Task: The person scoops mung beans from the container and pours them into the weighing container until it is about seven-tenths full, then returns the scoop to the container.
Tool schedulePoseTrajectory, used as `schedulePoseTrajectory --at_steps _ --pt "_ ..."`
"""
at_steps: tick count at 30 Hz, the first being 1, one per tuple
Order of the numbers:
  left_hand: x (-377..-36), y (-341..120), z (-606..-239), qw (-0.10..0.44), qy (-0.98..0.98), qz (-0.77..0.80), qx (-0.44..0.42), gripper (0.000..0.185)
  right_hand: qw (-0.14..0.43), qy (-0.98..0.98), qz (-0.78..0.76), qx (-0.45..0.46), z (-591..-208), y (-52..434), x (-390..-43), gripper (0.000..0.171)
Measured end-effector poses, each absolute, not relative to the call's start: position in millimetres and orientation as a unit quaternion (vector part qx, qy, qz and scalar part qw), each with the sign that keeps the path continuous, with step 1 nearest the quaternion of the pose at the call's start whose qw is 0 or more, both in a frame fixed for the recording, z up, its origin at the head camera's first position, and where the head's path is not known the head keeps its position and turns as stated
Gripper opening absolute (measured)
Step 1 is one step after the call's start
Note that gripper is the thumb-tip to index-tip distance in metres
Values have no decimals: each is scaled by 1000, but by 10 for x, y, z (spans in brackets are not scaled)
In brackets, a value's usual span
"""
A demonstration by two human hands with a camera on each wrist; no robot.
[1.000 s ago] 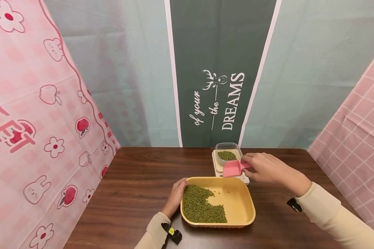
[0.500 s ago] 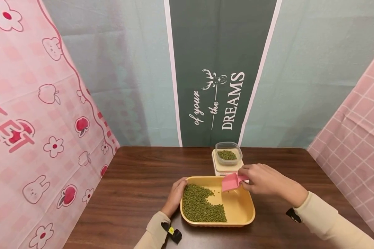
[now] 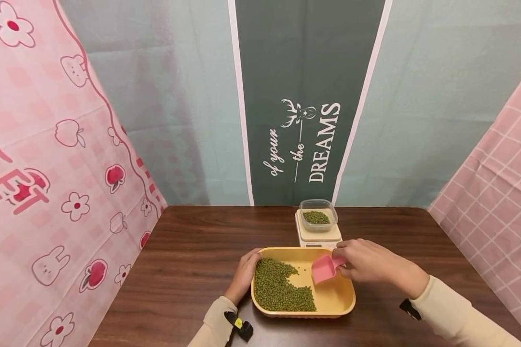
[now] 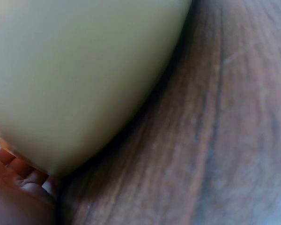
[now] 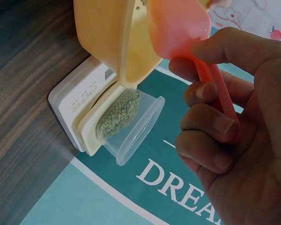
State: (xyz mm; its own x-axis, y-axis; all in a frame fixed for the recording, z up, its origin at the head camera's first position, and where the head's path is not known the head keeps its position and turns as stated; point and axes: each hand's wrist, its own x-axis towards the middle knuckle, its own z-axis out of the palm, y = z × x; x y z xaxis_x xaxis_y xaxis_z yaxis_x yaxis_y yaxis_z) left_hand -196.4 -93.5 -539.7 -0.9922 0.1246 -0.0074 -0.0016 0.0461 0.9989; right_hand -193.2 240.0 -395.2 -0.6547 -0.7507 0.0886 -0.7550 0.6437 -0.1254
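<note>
A yellow tray (image 3: pixel 345 299) lies on the brown table and holds a heap of green beans (image 3: pixel 280 289) on its left side. My left hand (image 3: pixel 245 272) grips the tray's left rim; the left wrist view shows the tray's pale outer wall (image 4: pixel 79 75) with fingers (image 4: pixel 23 180) under it. My right hand (image 3: pixel 364 260) pinches the handle of a pink scoop (image 3: pixel 323 268), which hangs over the tray's bare right part. In the right wrist view the scoop (image 5: pixel 178 26) is above curled fingers (image 5: pixel 210 122). Behind the tray, a clear tub of beans (image 3: pixel 317 215) stands on a white scale (image 3: pixel 319 234).
Patterned pink curtains stand at left (image 3: pixel 47 168) and right (image 3: pixel 495 193), and a green banner (image 3: pixel 304 120) hangs behind the table's far edge. Bare wood (image 3: pixel 191 260) lies left of the tray.
My right hand has carried the pink scoop back from beside the clear tub on the scale, down and toward me, to over the yellow tray. The left hand has stayed on the tray's rim.
</note>
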Motion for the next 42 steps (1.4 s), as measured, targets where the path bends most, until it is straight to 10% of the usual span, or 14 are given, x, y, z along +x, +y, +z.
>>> schedulePoseTrajectory --at_steps 42 --pt "-1948 -942 -5389 53 723 687 53 40 -11 -895 102 435 -4235 2264 -1812 24"
